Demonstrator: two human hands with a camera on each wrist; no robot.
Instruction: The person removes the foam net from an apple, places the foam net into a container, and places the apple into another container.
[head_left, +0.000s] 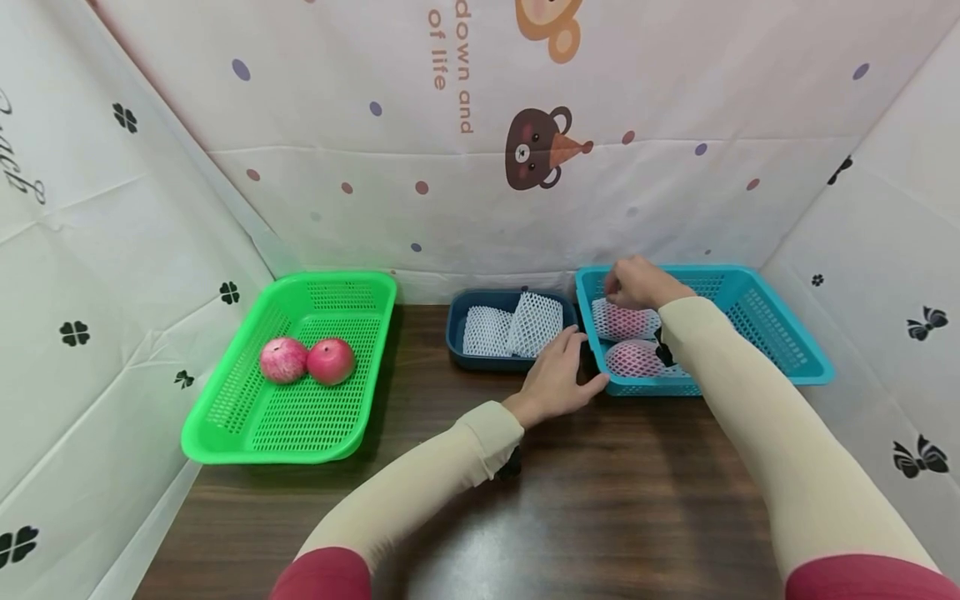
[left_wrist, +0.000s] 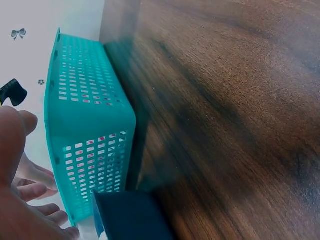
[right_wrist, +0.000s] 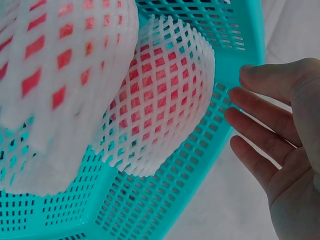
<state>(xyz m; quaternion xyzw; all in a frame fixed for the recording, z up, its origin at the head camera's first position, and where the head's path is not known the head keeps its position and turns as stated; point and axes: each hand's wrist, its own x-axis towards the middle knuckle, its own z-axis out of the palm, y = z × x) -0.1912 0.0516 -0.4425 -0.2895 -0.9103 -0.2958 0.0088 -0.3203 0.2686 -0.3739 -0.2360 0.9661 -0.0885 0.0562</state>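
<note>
My right hand [head_left: 637,282] hovers over the left end of the turquoise basket [head_left: 795,358]. In the right wrist view its fingers [right_wrist: 262,137] are extended beside the basket wall and hold nothing. Two pink-red round fruits in white foam nets lie in that basket: one fruit [head_left: 630,323] at the back, the other fruit [head_left: 633,358] in front. My left hand [head_left: 555,375] has its fingers spread between the basket's left corner and the dark blue tray [head_left: 487,364]; whether it touches the basket rim is unclear.
White foam nets [head_left: 487,332] lie in the dark blue tray. On the left stands a bright green basket [head_left: 300,437] with two bare pink-red fruits [head_left: 332,362]. Printed cloth [head_left: 480,217] hangs behind and at both sides of the brown wooden table [head_left: 585,517].
</note>
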